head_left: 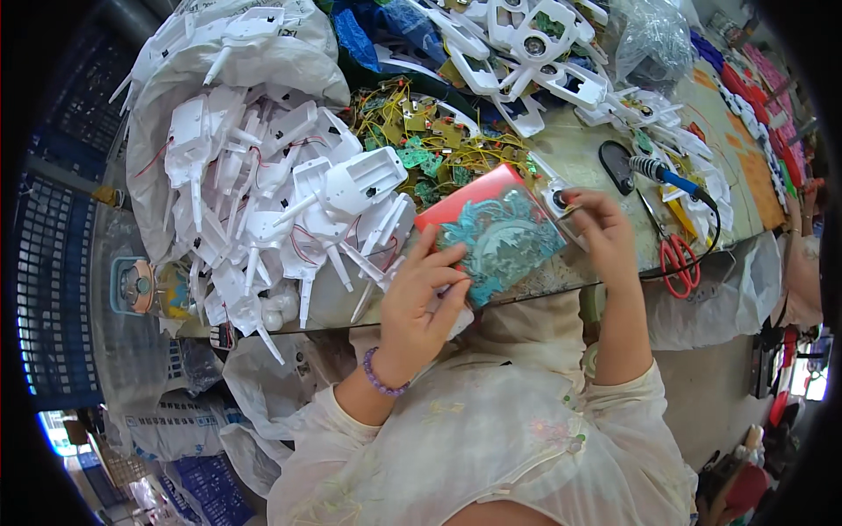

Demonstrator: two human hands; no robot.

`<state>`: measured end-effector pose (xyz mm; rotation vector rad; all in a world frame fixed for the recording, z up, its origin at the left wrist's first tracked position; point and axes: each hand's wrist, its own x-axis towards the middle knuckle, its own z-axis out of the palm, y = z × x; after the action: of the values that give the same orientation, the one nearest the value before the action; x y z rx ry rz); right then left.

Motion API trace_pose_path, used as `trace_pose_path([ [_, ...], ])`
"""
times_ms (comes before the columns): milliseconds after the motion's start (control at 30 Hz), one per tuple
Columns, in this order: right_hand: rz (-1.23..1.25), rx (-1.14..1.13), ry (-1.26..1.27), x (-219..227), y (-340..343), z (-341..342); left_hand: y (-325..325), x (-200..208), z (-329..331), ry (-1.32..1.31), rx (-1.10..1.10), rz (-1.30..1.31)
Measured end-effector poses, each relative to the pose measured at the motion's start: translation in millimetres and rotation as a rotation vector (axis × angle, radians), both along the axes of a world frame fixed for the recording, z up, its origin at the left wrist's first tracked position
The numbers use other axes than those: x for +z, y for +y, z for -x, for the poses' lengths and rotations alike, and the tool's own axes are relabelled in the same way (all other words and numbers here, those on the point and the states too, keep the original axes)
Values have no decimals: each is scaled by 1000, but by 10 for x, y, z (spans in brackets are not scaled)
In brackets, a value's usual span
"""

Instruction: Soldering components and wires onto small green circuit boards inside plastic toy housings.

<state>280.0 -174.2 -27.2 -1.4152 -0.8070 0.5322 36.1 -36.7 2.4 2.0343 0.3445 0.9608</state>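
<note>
A flat rectangular panel (498, 235), red with a teal floral pattern and a shiny face, lies tilted at the table's front edge. My left hand (427, 294) is closed on its left side, fingertips over its face; some white plastic shows under the palm. At the panel's right, my right hand (603, 230) pinches with thumb and forefinger beside a small round black part (560, 199) set in a white plastic piece. Whatever is between those fingertips is too small to make out. A heap of white plastic housings (351, 188) with thin red wires lies left of the panel.
Green circuit boards with yellow wires (430, 145) pile behind the panel. More white frames (535, 48) lie at the back. To the right are a blue-handled soldering iron (671, 178), a black oval holder (616, 167) and red-handled scissors (677, 261). A blue crate (57, 289) stands at far left.
</note>
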Motion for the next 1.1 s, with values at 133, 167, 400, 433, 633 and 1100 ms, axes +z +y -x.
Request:
trace_pose_path([
  [133, -275, 14, 169, 232, 134, -217, 5, 38, -59, 30, 31, -71],
  [167, -280, -6, 123, 345, 190, -253, 11, 43, -65, 29, 24, -69],
  [400, -476, 172, -131, 1042, 708, -153, 25, 31, -22, 45, 51, -20],
  [433, -477, 294, -180, 1111, 714, -143, 27, 34, -22, 35, 32, -6],
  [633, -69, 687, -590, 1117, 809, 237, 39, 26, 148, -78, 134, 81],
  [1100, -105, 181, -939, 786, 361, 670, 52, 109, 100, 18, 38, -44],
])
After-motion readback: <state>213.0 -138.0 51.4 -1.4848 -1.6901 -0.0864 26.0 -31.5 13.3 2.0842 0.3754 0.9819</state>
